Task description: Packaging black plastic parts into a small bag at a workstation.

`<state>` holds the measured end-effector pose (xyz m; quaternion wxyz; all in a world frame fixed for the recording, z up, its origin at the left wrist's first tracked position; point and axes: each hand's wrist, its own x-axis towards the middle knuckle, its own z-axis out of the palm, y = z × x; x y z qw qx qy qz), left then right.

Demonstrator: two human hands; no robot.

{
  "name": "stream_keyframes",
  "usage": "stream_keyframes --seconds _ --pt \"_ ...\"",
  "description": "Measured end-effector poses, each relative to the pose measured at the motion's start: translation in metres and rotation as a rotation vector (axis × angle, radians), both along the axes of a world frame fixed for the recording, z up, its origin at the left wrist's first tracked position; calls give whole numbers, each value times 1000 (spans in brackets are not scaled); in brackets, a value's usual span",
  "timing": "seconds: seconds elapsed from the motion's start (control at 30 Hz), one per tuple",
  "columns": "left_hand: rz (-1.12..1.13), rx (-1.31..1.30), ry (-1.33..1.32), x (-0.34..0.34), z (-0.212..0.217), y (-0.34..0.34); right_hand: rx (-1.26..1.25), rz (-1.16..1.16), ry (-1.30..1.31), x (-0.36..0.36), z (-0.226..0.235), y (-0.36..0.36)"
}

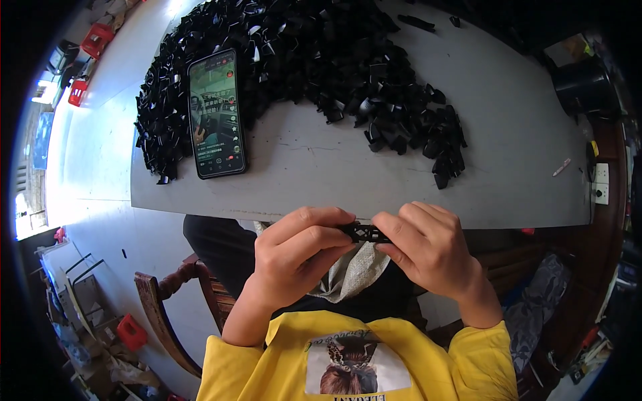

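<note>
Between my two hands, just off the table's near edge, is a small black plastic part (366, 232) with cut-out openings along it. My left hand (294, 250) pinches its left end between thumb and fingers. The right end sits in the grip of my right hand (428, 247), thumb below and index finger on top. My fingers cover both ends of the part. Below it a pale woven sack (351, 274) lies over my lap. Farther off on the grey table (301, 174) spreads a big heap of small black plastic pieces (321, 60).
A phone (217, 113) with a lit screen leans against the heap's left side. A wooden chair (157, 314) stands at lower left, near a red container (132, 332) on the floor. On the table's right lies a small white stick (562, 167), with a black bucket-like container (585, 87) beyond.
</note>
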<state>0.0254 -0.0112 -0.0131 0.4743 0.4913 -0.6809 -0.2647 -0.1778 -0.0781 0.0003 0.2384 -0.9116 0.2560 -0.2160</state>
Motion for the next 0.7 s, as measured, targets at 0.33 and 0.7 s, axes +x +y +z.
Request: stream_keyframes --seconds 0.33,0.7 --pt "-48 79 137 -2 3 6 142 28 -135 -8 -1 6" --pt "-48 79 146 -6 9 5 21 -41 -36 -15 11 13"
